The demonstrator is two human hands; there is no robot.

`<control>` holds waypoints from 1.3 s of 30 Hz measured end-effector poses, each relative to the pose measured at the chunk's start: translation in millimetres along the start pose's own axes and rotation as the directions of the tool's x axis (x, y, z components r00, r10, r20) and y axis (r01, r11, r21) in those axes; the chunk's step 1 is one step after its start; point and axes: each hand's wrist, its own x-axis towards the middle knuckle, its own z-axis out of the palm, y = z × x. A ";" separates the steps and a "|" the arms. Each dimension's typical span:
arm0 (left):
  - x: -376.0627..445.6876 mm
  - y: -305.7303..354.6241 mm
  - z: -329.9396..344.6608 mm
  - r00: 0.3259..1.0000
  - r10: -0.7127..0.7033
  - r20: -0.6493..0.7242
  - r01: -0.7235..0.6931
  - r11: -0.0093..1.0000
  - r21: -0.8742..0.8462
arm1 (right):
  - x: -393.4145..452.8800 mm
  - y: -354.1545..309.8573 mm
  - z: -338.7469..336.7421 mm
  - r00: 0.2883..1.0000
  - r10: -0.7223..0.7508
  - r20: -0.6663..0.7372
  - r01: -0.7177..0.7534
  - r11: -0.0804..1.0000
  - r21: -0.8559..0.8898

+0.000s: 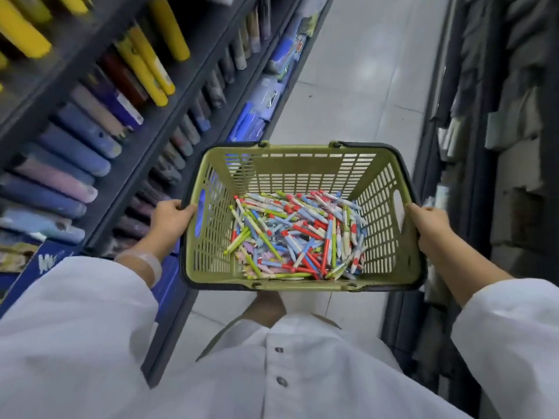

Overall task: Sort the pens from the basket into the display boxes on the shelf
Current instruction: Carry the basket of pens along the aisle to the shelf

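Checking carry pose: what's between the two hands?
Head view: the green basket with loose pens; left hand and right hand grip opposite rims.

One olive basket (pixel 302 164), two hands gripping it, and a heap of pens (pixel 296 234) too many to count.

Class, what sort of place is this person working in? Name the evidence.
Probably a stationery shop aisle: stocked shelves of packaged goods line a tiled floor, and both hands carry a shopping basket of loose pens.

shelf (pixel 157 137) | rows of blurred yellow, blue, purple packs (pixel 75 146)
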 end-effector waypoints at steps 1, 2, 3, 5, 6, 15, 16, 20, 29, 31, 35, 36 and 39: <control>23.0 19.3 8.4 1.000 0.027 -0.009 -0.027 1.000 0.012 | 19.7 -12.7 4.2 1.000 -0.001 -0.022 0.002 1.000 0.010; 46.2 38.6 17.0 0.998 0.055 -0.011 -0.055 0.998 0.013 | 38.4 -25.9 9.0 0.999 -0.002 -0.039 0.002 1.000 0.015; 70.3 58.4 25.7 0.997 0.078 -0.007 -0.078 0.997 0.013 | 57.6 -39.8 14.1 0.999 -0.001 -0.054 0.002 1.000 0.022; 119.1 99.8 42.2 0.994 0.107 0.009 -0.107 0.994 0.022 | 94.7 -70.6 23.0 0.996 0.021 -0.085 -0.018 0.999 0.035; 143.2 120.7 49.7 0.993 0.114 0.023 -0.115 0.993 0.038 | 111.6 -87.9 26.3 0.994 0.036 -0.101 -0.032 0.999 0.033; 320.4 347.6 114.8 0.963 0.225 0.152 -0.237 0.969 0.067 | 268.9 -242.5 24.0 0.974 0.061 -0.217 -0.032 0.991 0.132; 339.0 374.0 125.8 0.958 0.237 0.162 -0.252 0.965 0.076 | 291.9 -257.8 22.3 0.971 0.065 -0.230 -0.033 0.990 0.137; 410.7 475.8 179.1 0.954 0.242 0.175 -0.255 0.965 0.055 | 396.6 -327.3 16.0 0.971 0.074 -0.228 -0.042 0.989 0.142; 540.1 701.2 262.3 0.968 0.199 0.154 -0.200 0.980 -0.010 | 600.9 -534.8 -13.4 0.982 0.062 -0.176 -0.035 0.988 0.152; 572.7 749.8 280.2 0.973 0.191 0.131 -0.191 0.981 -0.015 | 648.8 -579.8 -15.5 0.985 0.044 -0.169 -0.015 0.986 0.167; 650.5 844.0 328.3 0.973 0.200 0.112 -0.201 0.980 -0.007 | 754.8 -662.8 -9.4 0.979 0.022 -0.204 0.011 0.988 0.156; 672.3 867.7 342.0 0.972 0.207 0.114 -0.206 0.978 -0.022 | 781.3 -682.5 -7.7 0.976 0.023 -0.216 0.010 0.988 0.151; 735.7 942.3 377.7 0.970 0.196 0.146 -0.190 0.980 -0.053 | 856.7 -744.5 -6.8 0.968 0.060 -0.242 -0.027 0.990 0.137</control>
